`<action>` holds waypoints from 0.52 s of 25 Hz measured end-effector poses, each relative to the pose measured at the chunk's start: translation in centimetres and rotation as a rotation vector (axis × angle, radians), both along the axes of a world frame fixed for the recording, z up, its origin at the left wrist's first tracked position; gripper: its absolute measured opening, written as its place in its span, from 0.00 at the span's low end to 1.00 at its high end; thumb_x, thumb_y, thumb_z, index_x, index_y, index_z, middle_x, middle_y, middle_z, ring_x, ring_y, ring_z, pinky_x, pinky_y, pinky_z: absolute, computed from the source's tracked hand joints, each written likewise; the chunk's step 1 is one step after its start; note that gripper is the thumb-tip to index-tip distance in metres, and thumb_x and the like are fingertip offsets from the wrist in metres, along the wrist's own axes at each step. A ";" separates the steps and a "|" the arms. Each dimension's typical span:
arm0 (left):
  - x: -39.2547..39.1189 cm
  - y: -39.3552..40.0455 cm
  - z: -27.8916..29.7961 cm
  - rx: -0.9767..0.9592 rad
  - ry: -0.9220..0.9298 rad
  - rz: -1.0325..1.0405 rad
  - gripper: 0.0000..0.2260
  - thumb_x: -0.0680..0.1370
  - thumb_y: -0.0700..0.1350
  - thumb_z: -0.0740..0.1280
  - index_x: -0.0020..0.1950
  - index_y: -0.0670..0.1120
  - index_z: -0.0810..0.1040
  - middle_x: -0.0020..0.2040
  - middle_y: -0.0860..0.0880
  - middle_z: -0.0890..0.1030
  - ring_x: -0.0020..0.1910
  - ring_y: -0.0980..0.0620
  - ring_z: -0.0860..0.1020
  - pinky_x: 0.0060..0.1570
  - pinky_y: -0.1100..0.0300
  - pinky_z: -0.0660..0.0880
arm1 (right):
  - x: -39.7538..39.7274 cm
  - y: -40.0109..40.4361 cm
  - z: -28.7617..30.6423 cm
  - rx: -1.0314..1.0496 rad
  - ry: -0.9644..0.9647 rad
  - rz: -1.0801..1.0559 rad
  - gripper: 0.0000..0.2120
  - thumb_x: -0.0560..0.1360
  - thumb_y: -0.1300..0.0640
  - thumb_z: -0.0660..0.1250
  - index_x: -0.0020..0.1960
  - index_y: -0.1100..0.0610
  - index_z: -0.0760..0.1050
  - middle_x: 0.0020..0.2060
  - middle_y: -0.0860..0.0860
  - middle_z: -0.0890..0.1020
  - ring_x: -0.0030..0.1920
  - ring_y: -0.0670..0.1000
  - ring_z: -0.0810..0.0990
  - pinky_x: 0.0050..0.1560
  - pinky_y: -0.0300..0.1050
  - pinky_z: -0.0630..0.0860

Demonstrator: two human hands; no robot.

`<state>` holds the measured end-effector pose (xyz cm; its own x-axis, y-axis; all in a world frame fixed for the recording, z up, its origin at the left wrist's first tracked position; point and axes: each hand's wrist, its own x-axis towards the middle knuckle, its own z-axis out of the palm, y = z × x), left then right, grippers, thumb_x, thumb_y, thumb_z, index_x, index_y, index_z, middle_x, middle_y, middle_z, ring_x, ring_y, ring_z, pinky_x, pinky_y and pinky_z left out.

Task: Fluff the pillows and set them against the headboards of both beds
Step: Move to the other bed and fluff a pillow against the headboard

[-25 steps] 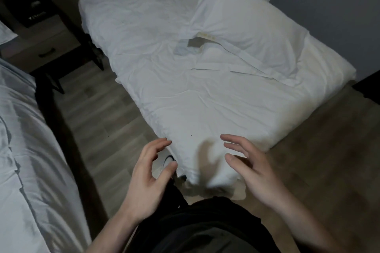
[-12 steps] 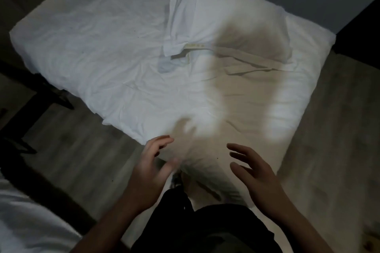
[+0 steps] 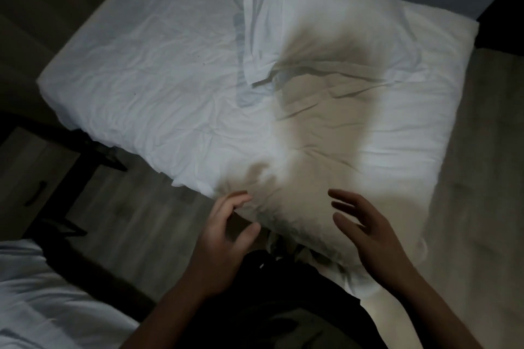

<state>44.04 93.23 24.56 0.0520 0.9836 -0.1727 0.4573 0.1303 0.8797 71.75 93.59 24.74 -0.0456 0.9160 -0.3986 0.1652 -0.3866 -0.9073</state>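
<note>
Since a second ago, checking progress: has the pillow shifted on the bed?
No. The pillow lies at the same far end of the bed, its flap over the same creases; only the camera moved.

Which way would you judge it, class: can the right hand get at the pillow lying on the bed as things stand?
Probably yes. The right hand is open, holding nothing, and only bare rumpled sheet lies between it and the pillow. The pillow sits further up the bed, so a lean forward seems needed.

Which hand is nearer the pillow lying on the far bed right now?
Right, though only slightly. The right hand hovers open over the bed's near corner, below the pillow. The left hand is open just off the bed's near edge, further to the pillow's left.
</note>
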 end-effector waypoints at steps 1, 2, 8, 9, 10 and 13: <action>-1.0 -0.2 0.3 0.015 0.000 0.013 0.20 0.75 0.55 0.69 0.67 0.53 0.78 0.68 0.58 0.77 0.71 0.54 0.75 0.70 0.55 0.71 | -1.3 0.2 -0.3 -0.001 0.013 0.028 0.17 0.81 0.57 0.69 0.65 0.40 0.79 0.65 0.38 0.81 0.67 0.38 0.78 0.63 0.45 0.79; -2.3 -0.2 0.2 0.020 0.013 0.023 0.20 0.75 0.55 0.69 0.67 0.53 0.78 0.68 0.57 0.77 0.71 0.54 0.75 0.70 0.56 0.71 | -2.6 0.6 -0.7 -0.005 0.023 0.059 0.17 0.81 0.57 0.69 0.65 0.40 0.78 0.65 0.38 0.81 0.67 0.38 0.78 0.63 0.46 0.79; -8.8 5.2 -1.1 0.016 -0.005 0.045 0.20 0.74 0.55 0.68 0.65 0.54 0.78 0.66 0.56 0.79 0.68 0.56 0.76 0.67 0.65 0.71 | -8.4 5.1 -0.4 -0.016 0.027 0.027 0.17 0.81 0.58 0.69 0.67 0.42 0.78 0.66 0.38 0.81 0.68 0.38 0.77 0.63 0.44 0.77; -10.0 6.9 -1.5 0.007 -0.015 0.026 0.20 0.74 0.56 0.68 0.66 0.54 0.78 0.67 0.56 0.79 0.68 0.56 0.76 0.67 0.65 0.71 | -9.2 6.1 -0.6 -0.035 0.005 0.013 0.17 0.81 0.58 0.69 0.67 0.42 0.78 0.66 0.38 0.80 0.68 0.38 0.77 0.64 0.44 0.77; -11.4 8.9 -2.0 -0.007 -0.032 0.002 0.21 0.74 0.56 0.68 0.66 0.54 0.77 0.67 0.56 0.78 0.69 0.56 0.76 0.67 0.64 0.71 | -10.4 7.2 -1.0 -0.045 -0.014 -0.004 0.17 0.81 0.58 0.68 0.67 0.42 0.78 0.66 0.38 0.80 0.68 0.38 0.77 0.65 0.44 0.77; -15.8 14.8 -3.3 -0.066 -0.036 -0.082 0.23 0.73 0.56 0.68 0.68 0.54 0.76 0.68 0.57 0.77 0.70 0.54 0.75 0.66 0.62 0.72 | -15.0 10.3 -1.6 -0.105 -0.040 -0.100 0.17 0.81 0.58 0.69 0.67 0.42 0.78 0.65 0.38 0.81 0.68 0.37 0.77 0.66 0.44 0.77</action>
<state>28.20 108.06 21.27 0.1394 0.9624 -0.2332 0.4369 0.1516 0.8866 56.72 103.89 23.19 0.0615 0.8684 -0.4920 0.1560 -0.4952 -0.8546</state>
